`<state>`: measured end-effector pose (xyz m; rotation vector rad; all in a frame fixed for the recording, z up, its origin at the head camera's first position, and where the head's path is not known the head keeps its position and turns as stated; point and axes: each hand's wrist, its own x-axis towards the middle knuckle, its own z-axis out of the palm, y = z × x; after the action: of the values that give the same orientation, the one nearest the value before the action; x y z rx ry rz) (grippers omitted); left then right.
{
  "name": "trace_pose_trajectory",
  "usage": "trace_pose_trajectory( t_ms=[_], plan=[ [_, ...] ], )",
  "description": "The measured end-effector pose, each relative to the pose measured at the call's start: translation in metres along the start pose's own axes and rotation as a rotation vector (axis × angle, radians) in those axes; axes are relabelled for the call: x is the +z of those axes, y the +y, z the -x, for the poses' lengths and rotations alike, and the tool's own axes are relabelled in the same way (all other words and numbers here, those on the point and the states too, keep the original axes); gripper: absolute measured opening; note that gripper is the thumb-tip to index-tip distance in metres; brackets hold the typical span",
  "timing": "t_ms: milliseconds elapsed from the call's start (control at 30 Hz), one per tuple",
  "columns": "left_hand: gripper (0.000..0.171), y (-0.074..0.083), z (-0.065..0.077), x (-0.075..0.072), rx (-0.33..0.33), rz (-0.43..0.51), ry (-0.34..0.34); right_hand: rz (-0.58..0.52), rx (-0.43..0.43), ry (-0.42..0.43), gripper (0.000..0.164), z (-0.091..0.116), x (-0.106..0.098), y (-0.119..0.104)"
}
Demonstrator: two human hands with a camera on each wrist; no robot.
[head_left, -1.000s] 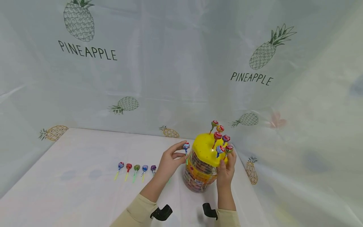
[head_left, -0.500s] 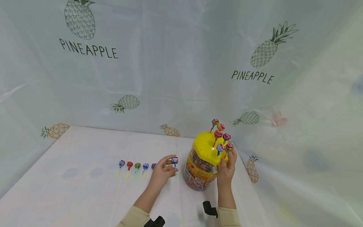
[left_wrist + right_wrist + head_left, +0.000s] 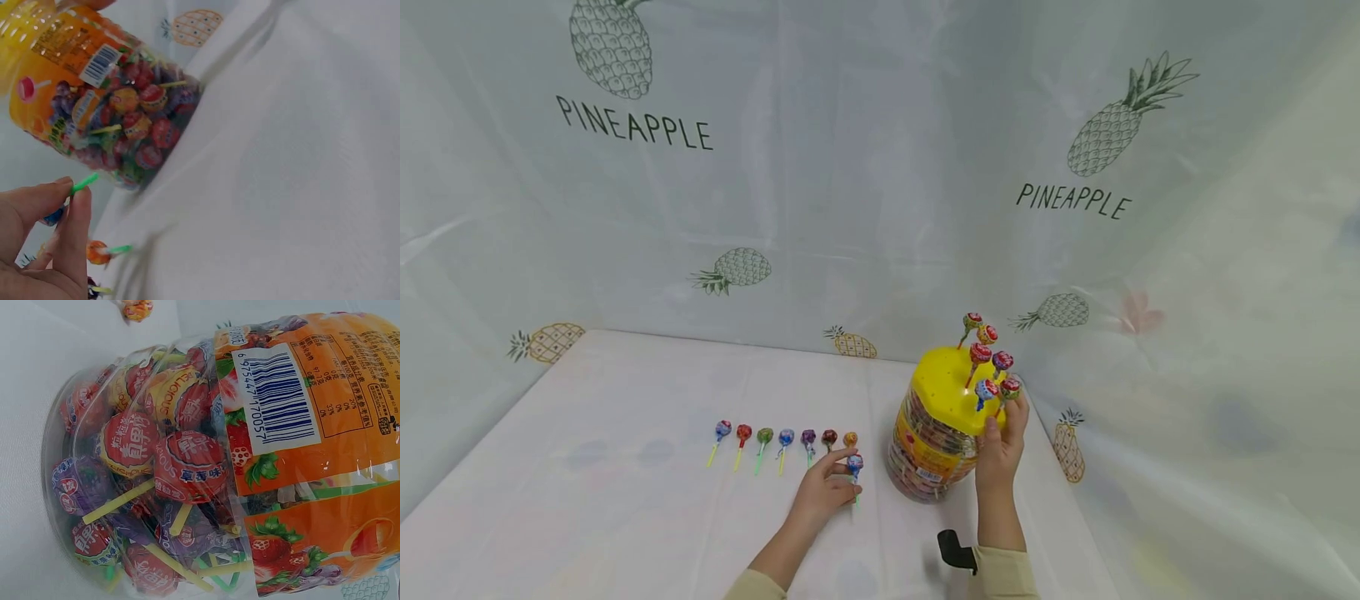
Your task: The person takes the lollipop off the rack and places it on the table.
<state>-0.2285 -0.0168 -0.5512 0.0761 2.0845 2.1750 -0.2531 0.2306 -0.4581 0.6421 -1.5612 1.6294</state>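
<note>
My left hand [image 3: 824,490] pinches a blue lollipop [image 3: 855,464] with a green stick, low at the right end of a row of lollipops [image 3: 764,436] laid on the white cloth. In the left wrist view the green stick pokes out between thumb and finger. A clear plastic jar [image 3: 187,456] full of wrapped lollipops, with an orange label and a yellow lid [image 3: 943,387], stands to the right. Several lollipops [image 3: 980,354] stick up from the lid. My right hand [image 3: 1000,442] holds the jar at the lid's right side.
The row on the cloth holds several lollipops in red, green, blue, purple and orange wrappers, heads away from me. An orange lollipop [image 3: 99,252] lies near the left hand. Behind the table [image 3: 647,400] hangs a pale curtain [image 3: 865,183] printed with pineapples.
My left hand has carried the blue lollipop from beside the jar's lid down and left to the end of the row. The right hand has stayed on the jar.
</note>
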Motion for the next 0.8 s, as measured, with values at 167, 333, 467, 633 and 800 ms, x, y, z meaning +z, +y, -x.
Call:
trace_pose_trajectory(
  t_ms=[167, 333, 467, 633, 800],
  plan=[
    [0.059, -0.011, 0.000, -0.006, 0.014, -0.085, 0.006, -0.011, 0.004, 0.008, 0.034, -0.001, 0.003, -0.007],
    [0.057, -0.018, 0.002, -0.009, 0.021, -0.107, -0.022, 0.000, 0.008, 0.012, 0.034, 0.000, 0.002, -0.005],
    [0.058, -0.020, 0.005, -0.009, -0.012, -0.094, -0.048, -0.014, 0.003, 0.005, 0.035, 0.001, 0.001, -0.002],
    [0.056, -0.020, 0.005, -0.006, -0.039, -0.044, -0.055, -0.046, 0.027, 0.003, 0.036, 0.002, -0.001, 0.001],
    [0.054, -0.017, 0.004, -0.003, -0.019, -0.157, -0.021, -0.041, 0.003, 0.000, 0.036, 0.001, 0.000, 0.000]
  ],
)
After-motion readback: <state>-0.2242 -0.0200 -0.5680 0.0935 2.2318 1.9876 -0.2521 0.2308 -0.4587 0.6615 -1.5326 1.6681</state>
